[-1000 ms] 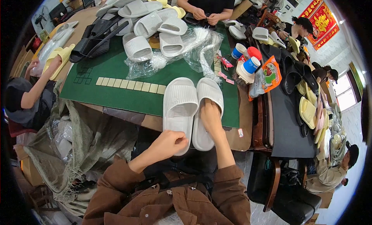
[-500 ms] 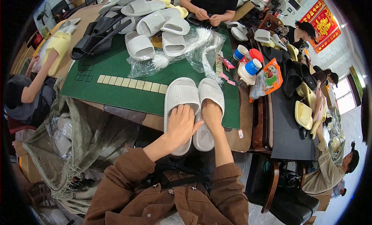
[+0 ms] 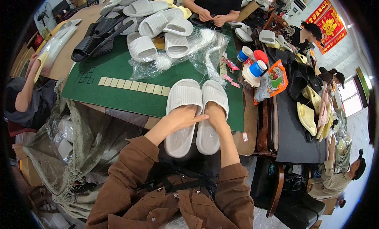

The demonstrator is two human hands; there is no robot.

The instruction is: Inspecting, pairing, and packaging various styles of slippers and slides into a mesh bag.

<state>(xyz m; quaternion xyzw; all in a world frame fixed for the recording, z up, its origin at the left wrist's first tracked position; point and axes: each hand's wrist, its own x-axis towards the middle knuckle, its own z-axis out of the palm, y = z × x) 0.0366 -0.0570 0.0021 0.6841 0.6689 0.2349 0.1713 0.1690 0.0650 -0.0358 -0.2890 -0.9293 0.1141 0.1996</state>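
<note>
Green tabletop [image 3: 114,68]: left fingers [image 3: 190,110] now inside slipper [image 3: 183,93]

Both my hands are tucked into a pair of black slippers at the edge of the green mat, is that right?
Not black: the head view shows those slippers are pale grey. Your left hand and right hand are tucked into them at the edge of the green mat.

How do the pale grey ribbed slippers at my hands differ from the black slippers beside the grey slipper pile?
The pale grey ribbed slippers sit side by side; the black slippers are stacked at angles. Your left hand and right hand reach under the grey straps; no hand touches the black ones. Both sets have wide straps.
</note>
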